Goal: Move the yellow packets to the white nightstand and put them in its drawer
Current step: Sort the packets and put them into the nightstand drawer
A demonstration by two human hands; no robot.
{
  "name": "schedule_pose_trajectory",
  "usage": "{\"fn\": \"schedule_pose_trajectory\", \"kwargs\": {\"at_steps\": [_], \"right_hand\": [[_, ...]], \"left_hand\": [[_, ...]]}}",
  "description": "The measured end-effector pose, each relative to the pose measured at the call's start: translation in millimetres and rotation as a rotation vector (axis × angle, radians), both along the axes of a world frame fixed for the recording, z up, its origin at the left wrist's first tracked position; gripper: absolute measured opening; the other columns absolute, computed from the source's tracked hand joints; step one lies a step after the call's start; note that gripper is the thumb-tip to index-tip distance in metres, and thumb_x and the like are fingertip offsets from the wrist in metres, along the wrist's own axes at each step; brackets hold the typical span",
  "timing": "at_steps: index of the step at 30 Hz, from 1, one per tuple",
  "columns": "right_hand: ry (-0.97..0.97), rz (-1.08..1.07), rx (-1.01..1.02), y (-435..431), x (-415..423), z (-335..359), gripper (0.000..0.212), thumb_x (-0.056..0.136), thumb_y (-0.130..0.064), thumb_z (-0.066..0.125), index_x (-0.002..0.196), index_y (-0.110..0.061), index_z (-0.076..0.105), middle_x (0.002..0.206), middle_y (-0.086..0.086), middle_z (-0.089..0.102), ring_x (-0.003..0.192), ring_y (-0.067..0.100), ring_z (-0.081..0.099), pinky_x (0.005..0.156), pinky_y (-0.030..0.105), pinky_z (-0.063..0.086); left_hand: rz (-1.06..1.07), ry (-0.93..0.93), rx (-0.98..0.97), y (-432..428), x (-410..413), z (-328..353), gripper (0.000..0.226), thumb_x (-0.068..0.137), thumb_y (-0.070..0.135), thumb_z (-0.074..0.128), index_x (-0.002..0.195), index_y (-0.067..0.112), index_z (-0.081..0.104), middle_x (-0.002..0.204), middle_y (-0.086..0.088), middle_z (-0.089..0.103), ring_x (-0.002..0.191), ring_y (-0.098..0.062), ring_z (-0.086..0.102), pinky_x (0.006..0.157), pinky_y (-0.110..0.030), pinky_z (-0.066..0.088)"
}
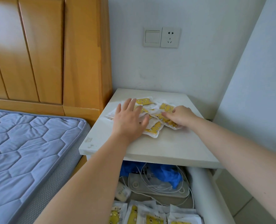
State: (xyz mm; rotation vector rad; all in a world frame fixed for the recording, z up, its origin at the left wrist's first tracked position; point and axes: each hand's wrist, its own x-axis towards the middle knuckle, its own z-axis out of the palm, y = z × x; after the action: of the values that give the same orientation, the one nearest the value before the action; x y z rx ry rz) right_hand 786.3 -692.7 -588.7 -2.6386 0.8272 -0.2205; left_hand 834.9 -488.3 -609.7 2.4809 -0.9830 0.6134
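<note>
Pinching at the right side of the pile, my right hand [181,118] has its fingers curled down and its thumb drawn in against them, clamped on the edge of one of the yellow packets [155,128]. I cannot tell whether more than one packet is caught in that pinch. My left hand [128,121] lies flat over the left side of the same pile, fingers straight and spread apart, palm pressing on the packets and holding nothing.

These packets sit in a loose, overlapping heap on the top of the white nightstand [166,146], toward its back half and nearer the wall than the front edge. Each one is yellow in the middle with a white border.

Below the top, the drawer [202,191] stands pulled out. At its front lie more packets [150,217] of the same kind, some overlapping. Behind them are a flat white device [174,193], white cables [151,186] looped across it, a crumpled blue thing [171,175] and a small pale bottle [122,192] lying on its side at the left.

Left of the nightstand is a blue quilted mattress [29,151] against a wooden headboard [42,54]. On the wall above the nightstand a light switch [152,37] sits just beside a socket [170,37].
</note>
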Motion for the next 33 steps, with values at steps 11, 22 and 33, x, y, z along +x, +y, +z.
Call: {"fn": "schedule_pose_trajectory", "kwargs": {"at_steps": [11, 22, 33], "right_hand": [[-0.147, -0.050, 0.082, 12.9, -1.7, 38.1, 0.030, 0.071, -0.027, 0.078, 0.078, -0.012, 0.053, 0.088, 0.007, 0.059, 0.082, 0.024, 0.058, 0.055, 0.026, 0.038], [-0.359, -0.453, 0.845, -16.1, -42.9, 52.5, 0.017, 0.089, -0.031, 0.062, 0.103, -0.022, 0.059, 0.095, -0.001, 0.062, 0.093, 0.019, 0.063, 0.077, 0.030, 0.041], [-0.046, -0.344, 0.332, 3.1, 9.4, 25.2, 0.032, 0.081, -0.042, 0.060, 0.103, -0.020, 0.056, 0.108, 0.002, 0.060, 0.110, 0.026, 0.056, 0.098, 0.035, 0.045]], "left_hand": [[0.003, 0.298, 0.283, 7.2, -29.0, -7.2, 0.070, 0.090, 0.066, 0.024, 0.151, 0.037, 0.009, 0.161, 0.002, -0.006, 0.148, -0.022, -0.010, 0.116, -0.053, -0.003], [0.000, 0.289, 0.240, 8.2, -32.2, -2.9, 0.066, 0.092, 0.062, 0.027, 0.150, 0.034, 0.018, 0.161, 0.003, 0.002, 0.148, -0.019, -0.003, 0.117, -0.051, 0.002], [-0.004, 0.280, 0.200, 8.5, -32.6, -3.9, 0.063, 0.092, 0.060, 0.030, 0.149, 0.033, 0.025, 0.161, 0.002, 0.006, 0.148, -0.019, 0.000, 0.118, -0.051, 0.004]]}}
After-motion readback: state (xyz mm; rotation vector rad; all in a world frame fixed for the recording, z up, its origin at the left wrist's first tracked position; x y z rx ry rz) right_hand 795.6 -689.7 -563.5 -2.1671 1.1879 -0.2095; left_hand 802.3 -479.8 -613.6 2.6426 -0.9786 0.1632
